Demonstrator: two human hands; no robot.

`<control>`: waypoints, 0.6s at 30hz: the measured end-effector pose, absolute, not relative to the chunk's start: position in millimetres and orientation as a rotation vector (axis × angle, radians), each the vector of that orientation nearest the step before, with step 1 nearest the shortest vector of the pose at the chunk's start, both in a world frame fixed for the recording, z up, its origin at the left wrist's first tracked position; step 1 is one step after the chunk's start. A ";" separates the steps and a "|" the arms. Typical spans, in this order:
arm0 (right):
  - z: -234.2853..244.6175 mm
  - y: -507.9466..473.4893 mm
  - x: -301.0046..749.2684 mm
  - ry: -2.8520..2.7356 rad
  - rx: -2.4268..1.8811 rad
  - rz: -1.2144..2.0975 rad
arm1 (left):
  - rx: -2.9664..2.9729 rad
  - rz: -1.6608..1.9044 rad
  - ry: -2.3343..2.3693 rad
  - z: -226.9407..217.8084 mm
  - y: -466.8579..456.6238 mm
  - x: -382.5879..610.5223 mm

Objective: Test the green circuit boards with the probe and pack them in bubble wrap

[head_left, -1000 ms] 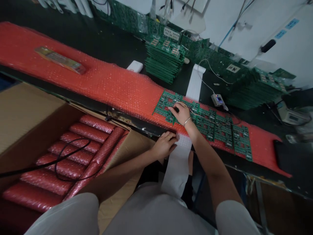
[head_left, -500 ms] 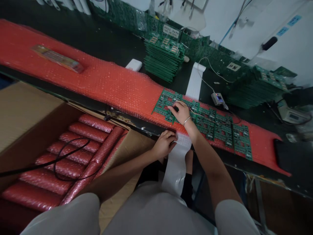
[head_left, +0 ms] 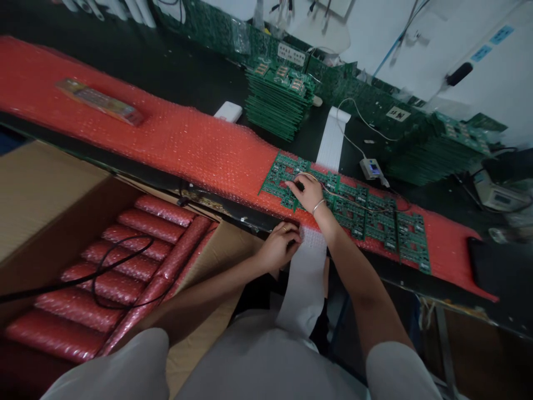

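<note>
Seen from the middle of the view, an open box (head_left: 45, 183) of red bubble rolls (head_left: 129, 265) sits at eight o'clock, a black cable (head_left: 41, 290) looping across them. Farther up, at ten o'clock, a slim packet (head_left: 100, 101) lies on a long sheet of red wrap (head_left: 187, 133), which stretches along the dark table (head_left: 179, 78) from ten to four o'clock. A small white case (head_left: 229, 112) rests just beyond the wrap at eleven, next to a tall stack (head_left: 278, 105) of green circuit boards at twelve. At between five and six o'clock, a ringed left hand (head_left: 280, 247) bends its fingers at the near edge of the table, beside a pale strip (head_left: 306, 266) that hangs down toward the person's lap; whether its grip pinches the strip cannot be told. At three o'clock, the right hand (head_left: 308, 194), a bangle at its wrist, reaches over the left end of a row of boards (head_left: 353, 222) laid flat on the wrap. Its thumb and forefinger curve toward each other, but what that grip pinches, if anything, cannot be made out. A thin wire (head_left: 343, 198) trails from the hand across the row toward four o'clock. Behind the boards, near half past two, stands a little meter (head_left: 370, 168) with a lit screen, and beyond it leans a second stack (head_left: 433, 150).
</note>
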State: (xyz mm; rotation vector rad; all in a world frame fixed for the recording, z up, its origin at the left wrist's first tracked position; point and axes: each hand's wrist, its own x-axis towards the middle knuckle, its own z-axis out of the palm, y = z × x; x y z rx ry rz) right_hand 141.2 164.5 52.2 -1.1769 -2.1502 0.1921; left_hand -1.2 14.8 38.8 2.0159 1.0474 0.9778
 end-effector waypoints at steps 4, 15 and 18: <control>54.4 161.5 140.5 -2.074 -1.153 0.168 | 1.956 1.104 1.146 64.3 49.0 -28.4; 53.9 163.0 140.4 -2.006 -1.152 0.192 | 2.275 0.790 1.299 65.5 127.3 -42.9; 53.6 163.0 141.1 -2.008 -1.145 0.219 | 2.307 0.797 1.327 63.2 128.3 -39.5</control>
